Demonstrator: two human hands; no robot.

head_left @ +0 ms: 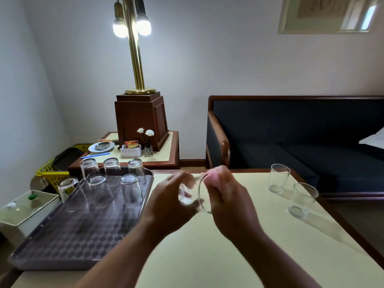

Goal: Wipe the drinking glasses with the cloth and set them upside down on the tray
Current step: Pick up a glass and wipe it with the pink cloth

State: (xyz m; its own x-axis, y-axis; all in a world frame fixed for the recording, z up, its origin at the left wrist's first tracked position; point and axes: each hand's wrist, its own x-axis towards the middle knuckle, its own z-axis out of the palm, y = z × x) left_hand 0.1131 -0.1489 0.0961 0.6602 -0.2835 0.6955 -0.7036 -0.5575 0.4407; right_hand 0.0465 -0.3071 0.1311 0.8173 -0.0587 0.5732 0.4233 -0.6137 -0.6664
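On the left, the tray (83,235) already carries six upturned glasses (131,188), three in the far row and three nearer, all standing apart from each other. The near half of the tray is bare.

In the middle, both hands are raised together above the tabletop (207,256) with the held glass (193,198) between them, lying roughly on its side. The left hand (166,204) curls round the base end. The right hand (226,200) grips at the rim, its fingers bent over the edge. This part is blurred, and I cannot make out a cloth in either hand.

On the right, two upright glasses (278,179) stand on the tabletop near its far right edge, close together but not touching, well apart from the tray.

By my reading, most of the work is done. Six glasses are set down, one is in hand and not yet placed, and two are left to wipe and turn over.
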